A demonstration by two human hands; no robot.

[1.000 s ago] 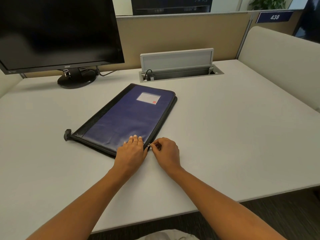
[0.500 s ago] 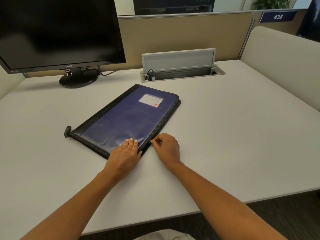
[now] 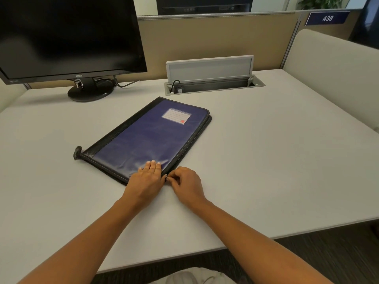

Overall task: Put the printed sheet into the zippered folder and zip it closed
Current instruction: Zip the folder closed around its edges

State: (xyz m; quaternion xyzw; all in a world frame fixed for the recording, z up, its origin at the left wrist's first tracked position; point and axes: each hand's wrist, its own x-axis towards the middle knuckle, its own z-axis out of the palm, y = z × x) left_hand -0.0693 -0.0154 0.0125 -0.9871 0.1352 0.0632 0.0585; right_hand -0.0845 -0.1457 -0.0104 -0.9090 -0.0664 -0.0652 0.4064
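Note:
A blue zippered folder (image 3: 147, 138) with black edging and a white label lies flat and slanted on the white desk (image 3: 266, 160). My left hand (image 3: 146, 181) presses flat on its near right corner, fingers straight. Right beside it, my right hand (image 3: 187, 186) pinches the small zipper pull at that same corner. The printed sheet is not visible.
A black monitor (image 3: 69, 35) on a round stand fills the back left. An open cable tray (image 3: 213, 83) with a raised lid is set into the desk behind the folder. Beige partitions close off the back and right sides.
My right hand has drawn the zipper pull a little nearer along the folder's right edge to the near corner. My left hand stays pressed on the cover.

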